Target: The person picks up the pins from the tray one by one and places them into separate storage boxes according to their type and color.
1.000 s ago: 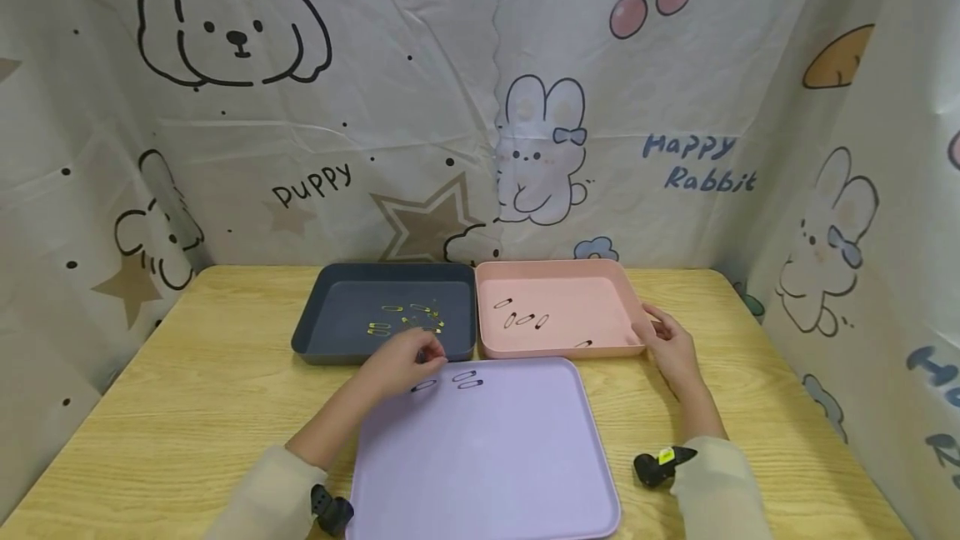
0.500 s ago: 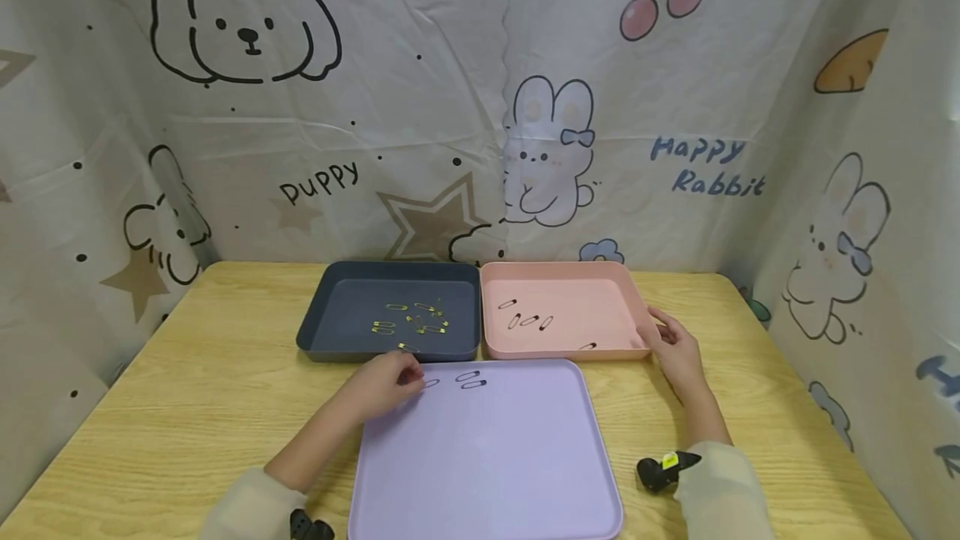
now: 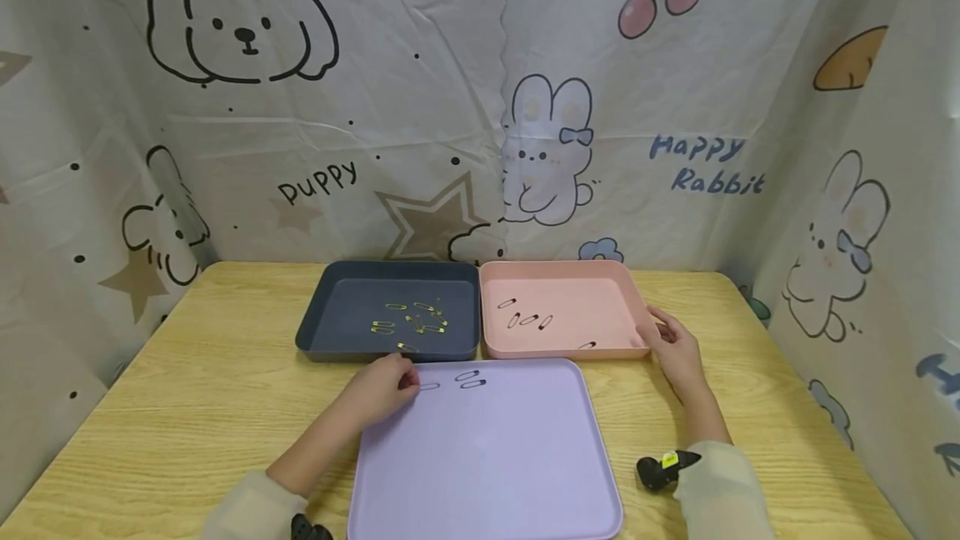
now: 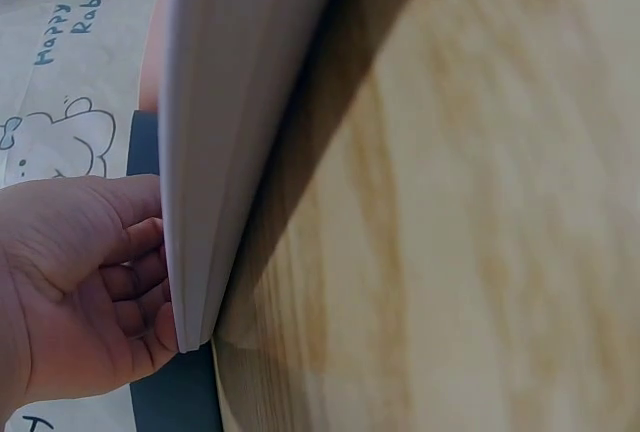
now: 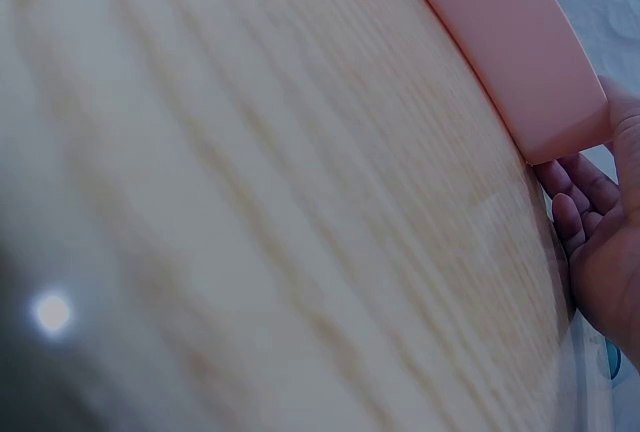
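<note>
Left hand touches the lilac tray; right hand the pink tray

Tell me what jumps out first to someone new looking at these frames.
Three shallow trays on a wooden table: a dark blue tray at the back left with gold safety pins, a pink tray beside it with black pins, and a lilac tray in front. The left hand reaches a pin at the lilac tray's far left corner; the right hand rests against the pink tray's near right corner.
</note>
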`<state>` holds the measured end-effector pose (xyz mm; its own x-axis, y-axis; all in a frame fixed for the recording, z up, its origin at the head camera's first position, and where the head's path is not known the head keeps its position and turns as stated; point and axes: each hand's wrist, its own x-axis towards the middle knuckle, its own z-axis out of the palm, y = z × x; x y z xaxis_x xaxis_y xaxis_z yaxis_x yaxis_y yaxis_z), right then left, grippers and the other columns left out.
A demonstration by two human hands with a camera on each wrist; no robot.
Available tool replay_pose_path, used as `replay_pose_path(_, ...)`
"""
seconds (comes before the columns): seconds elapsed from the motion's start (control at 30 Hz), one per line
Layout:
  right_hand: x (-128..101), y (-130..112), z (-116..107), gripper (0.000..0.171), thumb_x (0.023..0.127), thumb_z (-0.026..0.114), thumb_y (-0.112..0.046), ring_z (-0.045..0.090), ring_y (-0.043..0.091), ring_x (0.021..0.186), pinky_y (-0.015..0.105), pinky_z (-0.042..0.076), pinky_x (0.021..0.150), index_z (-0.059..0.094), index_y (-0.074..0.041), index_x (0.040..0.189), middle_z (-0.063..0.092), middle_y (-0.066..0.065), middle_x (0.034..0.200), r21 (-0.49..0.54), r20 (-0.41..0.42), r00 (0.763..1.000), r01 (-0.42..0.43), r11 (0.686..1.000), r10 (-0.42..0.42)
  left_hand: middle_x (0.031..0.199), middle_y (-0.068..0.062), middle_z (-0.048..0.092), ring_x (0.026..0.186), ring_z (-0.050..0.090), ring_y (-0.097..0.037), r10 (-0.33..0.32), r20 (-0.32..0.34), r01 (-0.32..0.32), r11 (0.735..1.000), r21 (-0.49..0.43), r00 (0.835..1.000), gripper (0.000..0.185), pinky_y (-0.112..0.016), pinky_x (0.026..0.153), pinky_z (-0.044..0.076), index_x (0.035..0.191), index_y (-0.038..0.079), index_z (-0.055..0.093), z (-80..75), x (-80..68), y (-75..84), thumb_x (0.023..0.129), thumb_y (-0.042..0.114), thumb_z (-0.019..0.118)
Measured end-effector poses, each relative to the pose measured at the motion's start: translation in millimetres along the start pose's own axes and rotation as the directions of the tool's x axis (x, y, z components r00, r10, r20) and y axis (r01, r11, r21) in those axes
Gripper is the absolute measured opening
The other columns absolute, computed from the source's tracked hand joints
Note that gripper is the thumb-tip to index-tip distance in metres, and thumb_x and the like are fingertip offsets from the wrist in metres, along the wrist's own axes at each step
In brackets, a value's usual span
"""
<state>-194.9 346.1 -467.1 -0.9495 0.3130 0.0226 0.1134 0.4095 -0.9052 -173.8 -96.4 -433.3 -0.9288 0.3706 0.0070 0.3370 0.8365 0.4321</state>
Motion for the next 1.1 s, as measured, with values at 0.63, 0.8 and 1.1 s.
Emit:
replay_pose_path(0.63,1,1,-1,0.060,0.091,0.057,-0.039,0.043,-0.014,0.089,0.004,0.039,0.074,0.039,-0.014,0.143,0.049,0.018,0.133,-0.003,0.014,1.000,-0.002,1.000,0.002,0.068,0.004,0.049,0.065,0.044,-0.009,0.061,0.072,-0.057,0.997,-0.057,0.995,0.009,-0.023,0.059,0.037,0.070,0.014,0.057,-4.1,5.1,3.2,0.075,0.010,0.063)
replay_pose_path(0.8,1,1,-1,0.060,0.091,0.058,-0.038,0.044,-0.015,0.088,0.005,0.039,0.073,0.040,-0.015,0.143,0.050,0.019,0.131,0.003,0.016,1.000,0.005,1.000,-0.005,0.070,0.004,0.051,0.064,0.046,-0.009,0.109,0.112,-0.095,0.988,-0.121,0.988,0.006,-0.023,0.058,0.038,0.072,0.013,0.058,-11.4,10.7,13.7,0.077,0.010,0.062)
replay_pose_path(1.1,2,2,-2,0.060,0.090,0.059,-0.039,0.045,-0.015,0.086,0.006,0.039,0.073,0.041,-0.016,0.143,0.052,0.019,0.130,-0.012,0.013,1.000,0.007,1.000,-0.007,0.070,0.004,0.053,0.066,0.047,-0.010,0.133,0.114,-0.115,0.982,-0.149,0.985,0.005,-0.024,0.060,0.039,0.074,0.012,0.060,-18.9,28.9,37.4,0.079,0.012,0.062)
